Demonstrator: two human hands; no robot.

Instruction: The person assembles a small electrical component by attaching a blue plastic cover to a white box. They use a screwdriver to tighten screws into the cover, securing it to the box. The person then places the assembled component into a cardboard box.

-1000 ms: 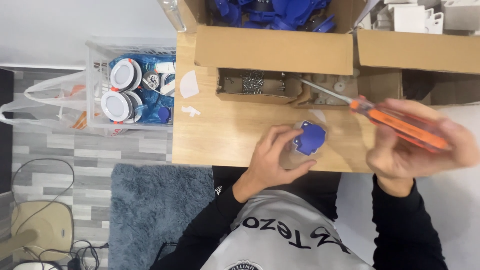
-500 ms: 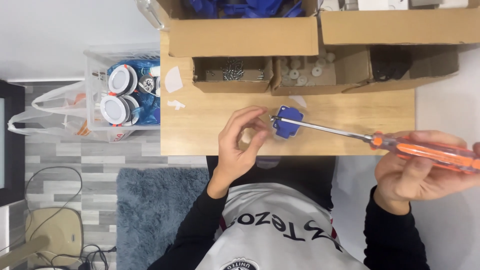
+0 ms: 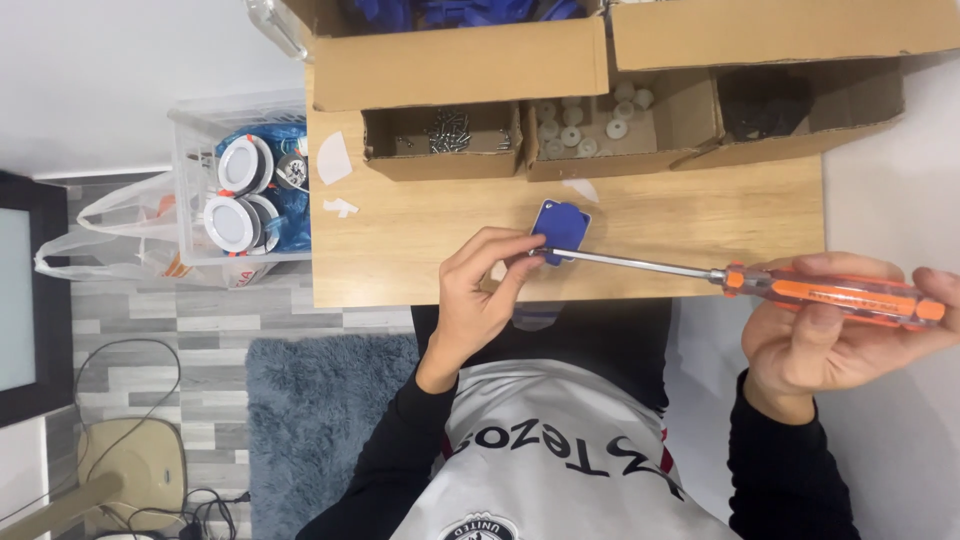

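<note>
Blue plastic part (image 3: 559, 224) sat at the near middle of the wooden worktop (image 3: 400, 260), pinned at its near edge by the fingertips of your left hand (image 3: 485, 295), fingers curled narrow around it. Your right hand (image 3: 830, 335) was wrapped tight on the orange handle of a long screwdriver (image 3: 800, 290), held out to the right past the worktop edge, shaft lying nearly level and the tip touching the part by your left fingertips. Judged progress: tool was on the part, fastening looked underway, not finished; couldn't tell if a screw was seated. Behind the part stood open cardboard boxes: one with screws (image 3: 445, 128), one with white washers (image 3: 585, 125), one with dark bits (image 3: 765, 105). Left of the worktop, a clear bin (image 3: 190, 180) held round white fittings (image 3: 240, 195).
</note>
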